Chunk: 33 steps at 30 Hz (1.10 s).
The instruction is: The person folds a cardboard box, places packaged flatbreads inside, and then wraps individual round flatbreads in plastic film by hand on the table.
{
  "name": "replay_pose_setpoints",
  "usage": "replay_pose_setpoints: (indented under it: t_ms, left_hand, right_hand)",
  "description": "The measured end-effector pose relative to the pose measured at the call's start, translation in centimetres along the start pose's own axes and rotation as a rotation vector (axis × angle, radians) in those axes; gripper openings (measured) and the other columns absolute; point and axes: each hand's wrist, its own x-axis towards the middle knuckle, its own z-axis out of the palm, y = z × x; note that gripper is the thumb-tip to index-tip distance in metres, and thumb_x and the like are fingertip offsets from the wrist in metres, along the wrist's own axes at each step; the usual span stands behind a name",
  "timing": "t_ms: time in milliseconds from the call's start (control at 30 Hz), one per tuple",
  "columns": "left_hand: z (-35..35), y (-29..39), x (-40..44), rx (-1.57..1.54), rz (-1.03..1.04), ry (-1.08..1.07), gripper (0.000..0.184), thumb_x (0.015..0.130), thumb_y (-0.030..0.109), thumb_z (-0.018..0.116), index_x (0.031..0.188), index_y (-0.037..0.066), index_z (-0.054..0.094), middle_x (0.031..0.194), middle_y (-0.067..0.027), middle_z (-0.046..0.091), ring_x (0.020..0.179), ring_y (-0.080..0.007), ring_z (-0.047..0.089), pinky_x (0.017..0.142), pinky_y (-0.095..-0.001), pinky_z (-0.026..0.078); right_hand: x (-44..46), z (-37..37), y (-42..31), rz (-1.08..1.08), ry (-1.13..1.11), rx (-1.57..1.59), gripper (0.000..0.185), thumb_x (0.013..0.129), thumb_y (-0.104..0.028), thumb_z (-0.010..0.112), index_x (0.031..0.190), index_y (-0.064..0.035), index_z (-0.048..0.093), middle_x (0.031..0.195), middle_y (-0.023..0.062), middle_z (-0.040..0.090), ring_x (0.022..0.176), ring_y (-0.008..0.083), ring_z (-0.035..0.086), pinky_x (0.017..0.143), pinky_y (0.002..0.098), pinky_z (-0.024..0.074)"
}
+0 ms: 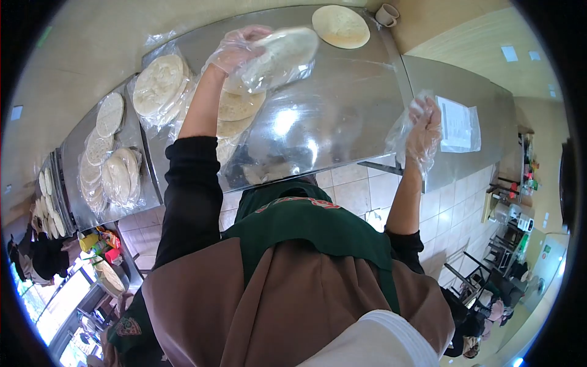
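**Bagged Bread in My Grip**

My left hand (239, 51) was clamped on bagged flatbread (288, 50) above the steel table (342, 92), near its far edge. My right hand (424, 125), fingers curled together amid clear plastic (397, 137), hovered near the right edge.

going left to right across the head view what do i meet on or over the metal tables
Far-left flatbreads, bagged flatbreads, large bagged stack, left hand, held flatbread, round flatbread lying alone, mug, right hand, white sheet in plastic
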Motion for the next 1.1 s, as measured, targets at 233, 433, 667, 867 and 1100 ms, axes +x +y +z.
replay_pose_setpoints:
  t_ms: [233, 433, 667, 867, 1100]
  left_hand:
    - [4.4, 11.4, -3.5, 0.055, 0.343, -0.061, 0.078, 0.067, -0.014, 0.064, 0.134, 0.014, 0.037, 0.104, -0.0034, 0.047, 0.096, -0.0141, 0.051, 0.086, -0.0283, 0.046]
    - [8.0, 14.5, -5.7, 0.121, 0.599, -0.129, 0.098, 0.060, -0.012, 0.066, 0.142, 0.019, 0.022, 0.106, -0.0149, 0.045, 0.094, -0.0318, 0.052, 0.076, -0.0355, 0.049]
    - [8.7, 15.0, -6.6, 0.390, 0.610, 0.012, 0.108, 0.060, -0.012, 0.069, 0.145, 0.019, 0.010, 0.108, -0.0174, 0.041, 0.096, -0.0357, 0.047, 0.084, -0.0369, 0.045]
    - [8.3, 15.4, -8.1, 0.457, 0.698, 0.007, 0.102, 0.061, -0.003, 0.073, 0.144, 0.016, 0.016, 0.112, -0.0197, 0.042, 0.096, -0.0344, 0.050, 0.082, -0.0382, 0.047]
    - [0.9, 12.9, -11.0, 0.296, 0.635, 0.236, 0.052, 0.070, 0.012, 0.075, 0.117, 0.011, 0.054, 0.102, -0.0058, 0.056, 0.083, -0.0175, 0.055, 0.078, -0.0317, 0.049]
  right_hand:
    - [3.0, 2.6, -5.6, -0.296, -0.107, -0.277, 0.031, 0.097, -0.022, 0.038, 0.116, -0.0019, 0.052, 0.107, 0.0117, 0.060, 0.099, 0.0199, 0.058, 0.089, 0.0306, 0.0442]
    - [1.9, 7.5, -6.5, 0.088, -0.688, 0.185, 0.033, 0.094, -0.026, 0.046, 0.112, -0.0001, 0.055, 0.108, 0.0101, 0.061, 0.097, 0.0199, 0.058, 0.086, 0.0294, 0.0438]
    - [-1.8, 6.1, -8.5, -0.331, -0.814, 0.231, 0.039, 0.093, -0.029, 0.049, 0.117, 0.0016, 0.053, 0.113, 0.0097, 0.058, 0.099, 0.0164, 0.056, 0.087, 0.0310, 0.0444]
    - [-5.2, 6.4, -10.7, 0.106, -0.670, 0.360, 0.037, 0.091, -0.030, 0.053, 0.112, -0.0004, 0.058, 0.101, 0.0067, 0.061, 0.096, 0.0144, 0.055, 0.086, 0.0291, 0.0442]
    - [-5.0, 4.5, -12.4, -0.004, -0.614, 0.320, 0.035, 0.090, -0.031, 0.053, 0.107, -0.0018, 0.063, 0.098, 0.0063, 0.064, 0.092, 0.0136, 0.056, 0.084, 0.0282, 0.0439]
